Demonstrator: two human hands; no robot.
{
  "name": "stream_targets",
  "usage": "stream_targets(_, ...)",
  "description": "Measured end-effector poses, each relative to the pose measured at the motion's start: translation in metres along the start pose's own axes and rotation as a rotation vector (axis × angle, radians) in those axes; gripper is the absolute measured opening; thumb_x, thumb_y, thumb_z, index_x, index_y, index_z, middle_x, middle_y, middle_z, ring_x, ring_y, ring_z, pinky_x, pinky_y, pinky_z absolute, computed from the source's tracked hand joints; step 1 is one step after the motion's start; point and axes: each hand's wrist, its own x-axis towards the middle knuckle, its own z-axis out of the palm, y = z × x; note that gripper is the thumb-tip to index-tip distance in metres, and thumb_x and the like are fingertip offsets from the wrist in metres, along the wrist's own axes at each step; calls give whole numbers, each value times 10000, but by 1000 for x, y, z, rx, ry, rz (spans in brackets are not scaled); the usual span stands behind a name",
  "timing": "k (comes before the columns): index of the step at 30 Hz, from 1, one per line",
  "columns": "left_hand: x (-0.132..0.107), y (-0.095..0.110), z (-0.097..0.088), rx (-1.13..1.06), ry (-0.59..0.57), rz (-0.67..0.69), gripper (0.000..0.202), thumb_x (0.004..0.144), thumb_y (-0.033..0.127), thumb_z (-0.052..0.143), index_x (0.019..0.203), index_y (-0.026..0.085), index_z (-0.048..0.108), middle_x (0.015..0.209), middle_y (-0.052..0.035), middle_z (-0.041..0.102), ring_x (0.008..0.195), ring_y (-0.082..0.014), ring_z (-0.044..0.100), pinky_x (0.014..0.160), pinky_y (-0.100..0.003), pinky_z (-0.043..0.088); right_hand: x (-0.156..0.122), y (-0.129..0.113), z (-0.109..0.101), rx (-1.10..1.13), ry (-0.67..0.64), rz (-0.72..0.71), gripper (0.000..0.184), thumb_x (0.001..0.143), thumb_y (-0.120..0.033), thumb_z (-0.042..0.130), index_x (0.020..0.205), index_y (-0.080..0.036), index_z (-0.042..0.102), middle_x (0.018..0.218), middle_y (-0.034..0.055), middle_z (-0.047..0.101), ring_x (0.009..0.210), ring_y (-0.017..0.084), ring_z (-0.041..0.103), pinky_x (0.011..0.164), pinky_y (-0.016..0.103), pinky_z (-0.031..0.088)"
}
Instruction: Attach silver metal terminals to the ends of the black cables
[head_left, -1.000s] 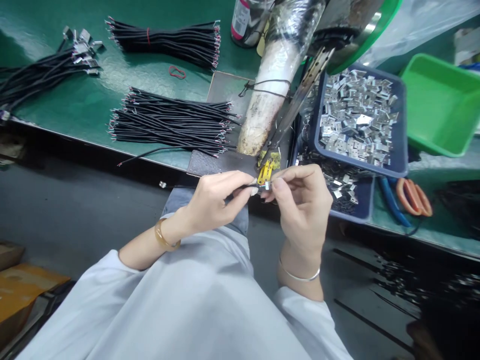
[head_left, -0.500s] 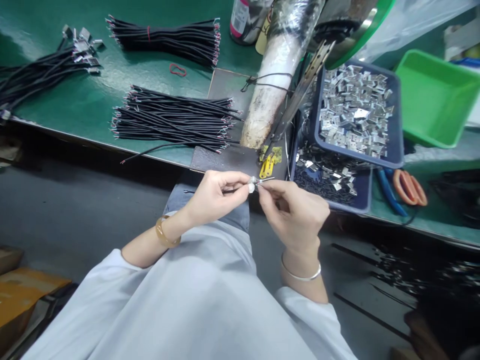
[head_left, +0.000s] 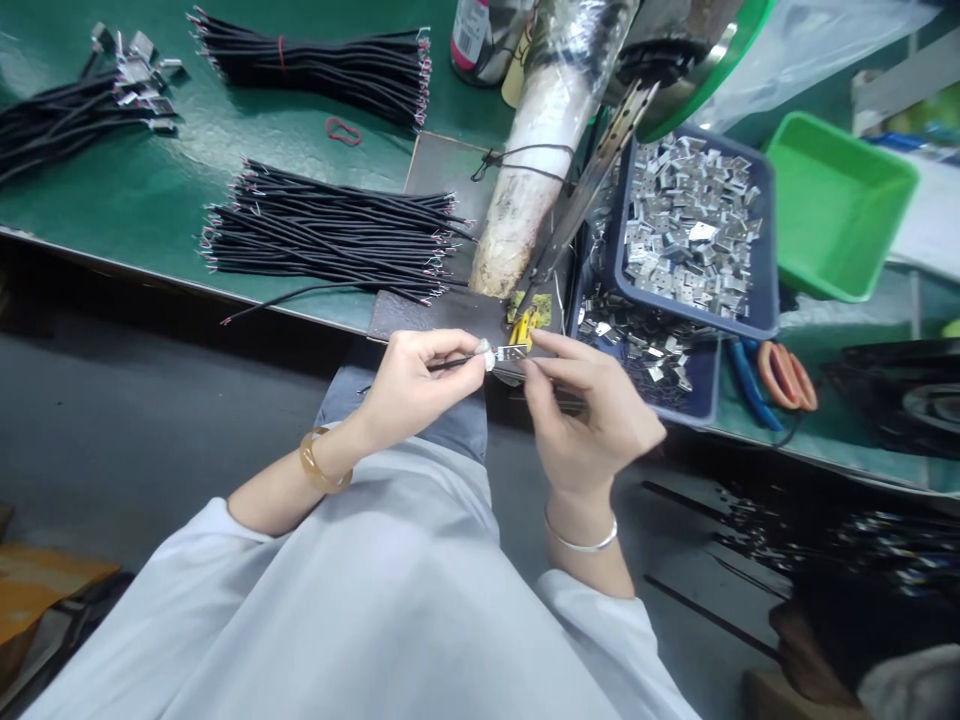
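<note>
My left hand (head_left: 416, 385) pinches a thin black wire (head_left: 450, 362) near its end, at the bench's front edge. A small silver metal clip (head_left: 516, 352) sits on the wire tip between both hands. My right hand (head_left: 589, 410) has its fingers closed at that clip, thumb and forefinger pressed to it. Both hands hover just below the dark metal plate (head_left: 442, 310) and the yellow fixture (head_left: 521, 328) of the press (head_left: 536, 190).
A loose pile of black wires (head_left: 330, 240) lies left of the press, a banded bundle (head_left: 322, 70) behind it, finished wires with clips (head_left: 75, 100) far left. Blue trays of metal clips (head_left: 694, 235) stand right, then a green bin (head_left: 832, 205) and orange-handled scissors (head_left: 784, 375).
Both hands shifted slightly up and left toward the yellow fixture. The right hand's fingers moved from wrapping over the clip to pinching it from the right side.
</note>
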Motion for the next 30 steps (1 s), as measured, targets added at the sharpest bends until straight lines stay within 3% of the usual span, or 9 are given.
stream_targets(5,6,4,6,138,80,122,157,802,196,604,693,123,690,579,32,570,530,-52,455,482,-144,363,3,0,12,-24,44,-30,160,861,-74,713,898,-212,640,980,36,803,848,162,787,683,223,619)
stream_targets(15,16,7,14,356,173,305,116,810,120,623,712,144,681,636,20,662,533,-54,511,478,-152,376,11,4,16,42,64,43,137,865,-101,706,883,-222,645,956,24,796,916,183,784,702,259,631)
stream_targets(22,16,10,11,410,188,331,113,809,127,621,732,146,700,627,16,660,511,-55,488,459,-159,362,14,0,14,35,55,36,162,852,-87,715,902,-232,663,969,22,797,927,202,785,758,295,643)
stream_targets(30,12,6,7,422,88,286,135,819,126,605,727,125,704,642,-3,674,567,-68,557,492,-134,406,6,4,12,74,-7,39,159,853,-87,699,885,-220,619,966,32,799,900,179,787,747,248,635)
